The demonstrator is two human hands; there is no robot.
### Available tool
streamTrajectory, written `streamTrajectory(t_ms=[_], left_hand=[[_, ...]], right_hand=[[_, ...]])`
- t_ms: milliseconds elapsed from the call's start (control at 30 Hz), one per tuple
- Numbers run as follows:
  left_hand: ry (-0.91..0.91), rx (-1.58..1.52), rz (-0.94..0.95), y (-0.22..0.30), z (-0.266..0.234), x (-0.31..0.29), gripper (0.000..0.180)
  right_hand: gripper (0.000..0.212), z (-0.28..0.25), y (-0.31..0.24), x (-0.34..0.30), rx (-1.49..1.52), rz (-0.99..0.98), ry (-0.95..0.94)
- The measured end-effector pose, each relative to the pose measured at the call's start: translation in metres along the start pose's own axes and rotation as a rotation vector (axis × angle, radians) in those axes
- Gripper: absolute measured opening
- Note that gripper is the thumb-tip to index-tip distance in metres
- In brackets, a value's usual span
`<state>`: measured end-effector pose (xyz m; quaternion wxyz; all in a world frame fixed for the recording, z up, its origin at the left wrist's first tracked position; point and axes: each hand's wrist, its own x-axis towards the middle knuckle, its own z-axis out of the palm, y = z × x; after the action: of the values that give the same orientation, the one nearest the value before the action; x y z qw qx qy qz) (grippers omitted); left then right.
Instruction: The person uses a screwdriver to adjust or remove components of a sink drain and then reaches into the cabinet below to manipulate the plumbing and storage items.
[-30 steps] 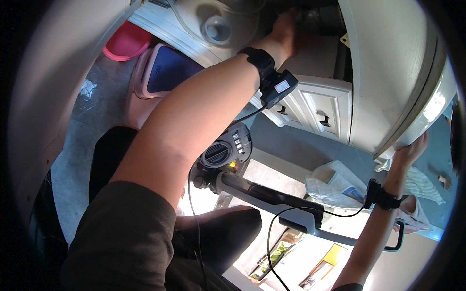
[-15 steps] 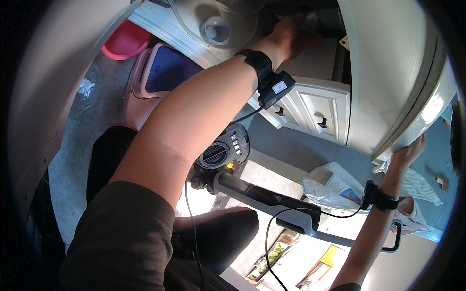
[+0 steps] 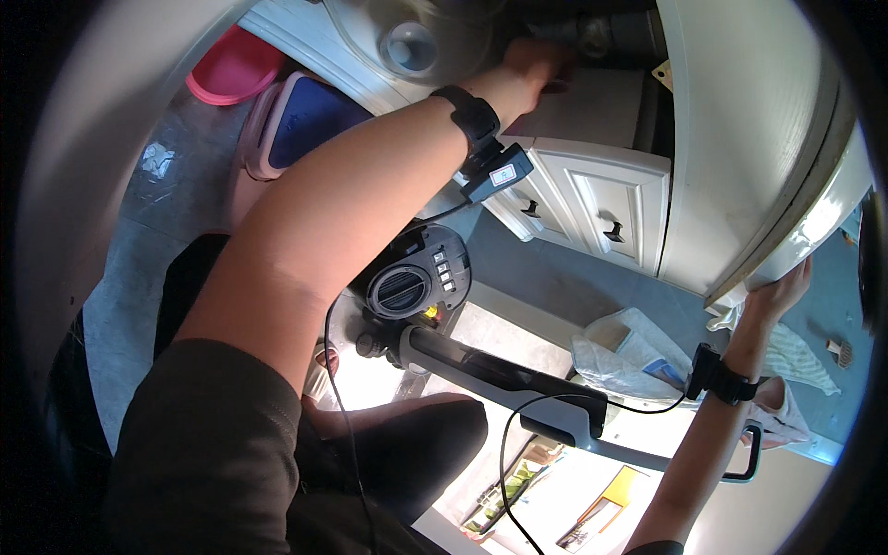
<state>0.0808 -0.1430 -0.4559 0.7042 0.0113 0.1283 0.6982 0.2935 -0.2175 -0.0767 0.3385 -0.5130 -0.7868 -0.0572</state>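
One grey pipe (image 3: pixel 627 35) lies beside the left grip (image 3: pixel 538 69).

Left grip (image 3: pixel 539 67) inside an open cabinet (image 3: pixel 592 109) near a grey pipe (image 3: pixel 631 35), right grip (image 3: pixel 782 292) at the white counter edge (image 3: pixel 819 222)

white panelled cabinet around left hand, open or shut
Open; the bare left hand reaches inside the cabinet, near a grey round pipe.

No words or numbers that we can read, one small white bordered label (image 3: pixel 503 175) on the black box (image 3: pixel 482 189) strapped just behind our left hand (image 3: pixel 538 65), its mark too tiny for us, a blue patch (image 3: pixel 662 370) on the pale towel (image 3: pixel 622 344), too blurred to read.
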Motion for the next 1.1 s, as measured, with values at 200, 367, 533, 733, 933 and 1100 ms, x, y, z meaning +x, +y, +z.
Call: streamTrajectory(t_ms=[200,367,533,733,933,1100], left_hand=[[0.040,0.883,0.422,0.020,-0.005,0.009,0.025],[0.156,0.501,-0.046,0.050,-0.022,0.026,0.033],[-0.101,0.490,-0.085,0.075,-0.033,-0.002,0.027],[0.016,0.570,-0.066,0.098,-0.037,-0.075,0.026],[-0.042,0.444,-0.086,0.094,-0.043,-0.070,0.025],[-0.076,0.421,-0.080,0.073,-0.023,-0.044,0.022]], right_hand=[[0.039,-0.003,-0.002,0.000,-0.007,-0.100,-0.025],[0.031,0.020,-0.015,-0.002,0.121,-0.052,0.139],[0.025,0.033,-0.036,-0.033,-0.114,-0.163,0.578],[0.036,0.042,-0.109,-0.225,0.017,-0.172,0.386],[0.029,0.103,-0.152,-0.263,0.091,0.541,-0.384],[0.027,0.170,-0.135,-0.209,0.779,0.914,-0.406]])
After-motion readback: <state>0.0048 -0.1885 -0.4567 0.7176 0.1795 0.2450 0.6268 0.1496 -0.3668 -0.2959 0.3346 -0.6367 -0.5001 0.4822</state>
